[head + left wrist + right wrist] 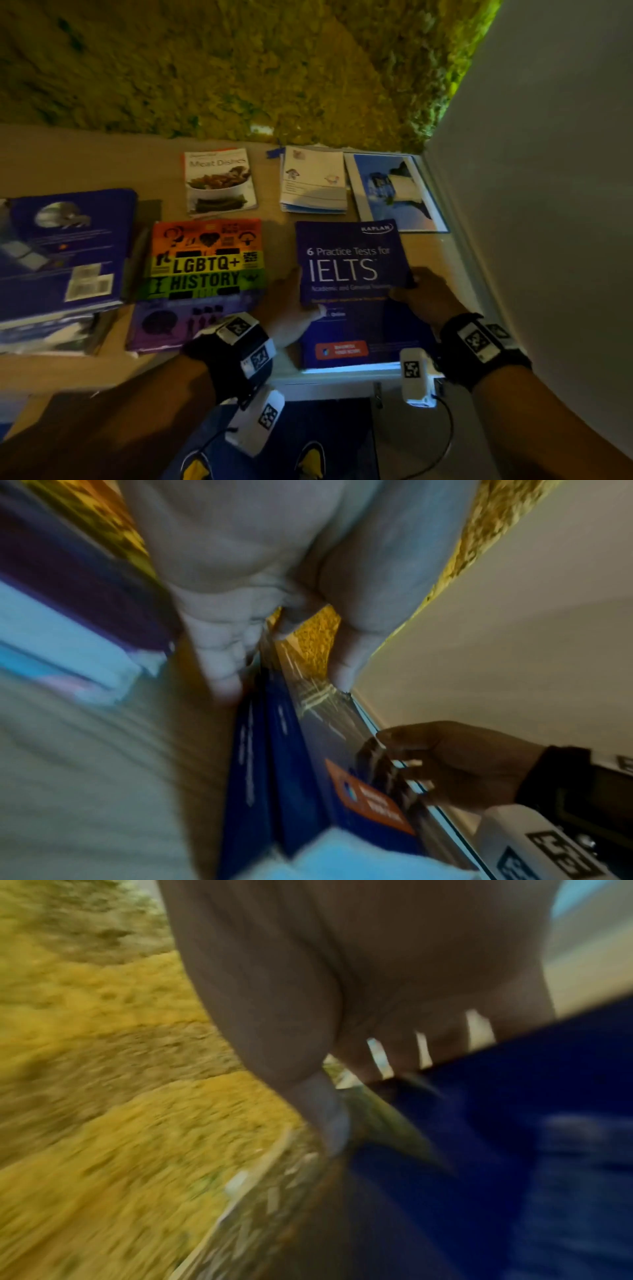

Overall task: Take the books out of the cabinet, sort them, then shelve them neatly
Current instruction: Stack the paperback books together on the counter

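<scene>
Both hands hold the IELTS book (346,270) by its side edges: the left hand (291,305) grips the left edge with the thumb over the cover, and the right hand (423,296) pinches the right edge, fingers curled under it. The book sits tilted, its far end raised, above another dark blue book (363,346) lying flat at the near edge of the table (85,373).

The likely trouble is a slip: the cover looks smooth and glossy, a soft paperback that may bow or slide if the grip is only at the edges. Swinging it left could also nudge the rainbow history book (205,260) just beside it, which lies on top of a purple book (161,325) and may be pushed askew.

Beyond the IELTS book lie a thin recipe booklet (221,181), a pale stack of pamphlets (313,180) and a blue-and-white glossy book (395,192). Left of the history book sits a thick stack of blue books (61,250).
</scene>
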The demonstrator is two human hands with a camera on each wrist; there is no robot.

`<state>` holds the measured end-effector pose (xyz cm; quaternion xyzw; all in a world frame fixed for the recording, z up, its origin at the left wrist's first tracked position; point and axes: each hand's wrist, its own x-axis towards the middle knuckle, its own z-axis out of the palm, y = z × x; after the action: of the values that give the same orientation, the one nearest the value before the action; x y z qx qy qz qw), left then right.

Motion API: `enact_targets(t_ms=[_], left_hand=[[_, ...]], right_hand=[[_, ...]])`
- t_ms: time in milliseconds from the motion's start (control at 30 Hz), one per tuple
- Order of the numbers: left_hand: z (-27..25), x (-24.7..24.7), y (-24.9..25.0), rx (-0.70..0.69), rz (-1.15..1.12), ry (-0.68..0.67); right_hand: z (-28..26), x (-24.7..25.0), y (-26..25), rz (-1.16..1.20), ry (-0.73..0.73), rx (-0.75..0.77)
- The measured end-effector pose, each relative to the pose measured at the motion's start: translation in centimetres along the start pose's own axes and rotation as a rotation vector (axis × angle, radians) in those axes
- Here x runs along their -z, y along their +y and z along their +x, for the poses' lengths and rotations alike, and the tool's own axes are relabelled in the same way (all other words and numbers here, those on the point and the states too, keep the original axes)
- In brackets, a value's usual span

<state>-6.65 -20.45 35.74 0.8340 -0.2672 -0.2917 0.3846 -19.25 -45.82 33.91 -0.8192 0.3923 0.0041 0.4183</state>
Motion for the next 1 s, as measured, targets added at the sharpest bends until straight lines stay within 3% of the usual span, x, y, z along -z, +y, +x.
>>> enact_targets(t_ms=[67, 133, 233, 300, 400, 500, 700, 867, 1000], left_hand=[[-0.7, 2.1, -0.4, -0.034, -0.032, 0.062], [-1.2, 5.2, -1.5, -0.045, 0.011, 0.195], [-2.2, 10.0, -4.4, 0.038, 0.086, 0.350], [-3.3, 12.1, -6.2, 0.048, 0.153, 0.460], [-4.9, 12.6, -8.0, 0.088, 0.155, 0.416], [-4.9, 11.9, -9.8, 0.162, 0.003, 0.308], [-5.3, 12.5, -9.3, 0.101, -0.164, 0.347], [-5.0, 13.3, -10.1, 0.167, -0.353, 0.313], [-5.9, 12.9, -9.4, 0.070, -0.549, 0.311]], right_hand=[[-0.9, -0.1, -3.8, -0.030, 0.168, 0.120], [-2.3, -1.9, -8.2, 0.083, 0.198, 0.318], [-3.9, -7.3, -13.5, 0.116, -0.087, 0.397], [-4.1, -11.5, -15.4, 0.016, -0.250, 0.390], [-3.9, -16.4, -16.1, -0.094, -0.364, 0.303], [-3.1, -18.6, -15.6, -0.071, -0.322, 0.226], [-3.8, -18.1, -16.1, 0.223, -0.274, 0.137], [-3.8, -17.9, -16.9, 0.334, -0.246, 0.045], [-3.6, -18.1, -16.9, 0.424, -0.203, 0.030]])
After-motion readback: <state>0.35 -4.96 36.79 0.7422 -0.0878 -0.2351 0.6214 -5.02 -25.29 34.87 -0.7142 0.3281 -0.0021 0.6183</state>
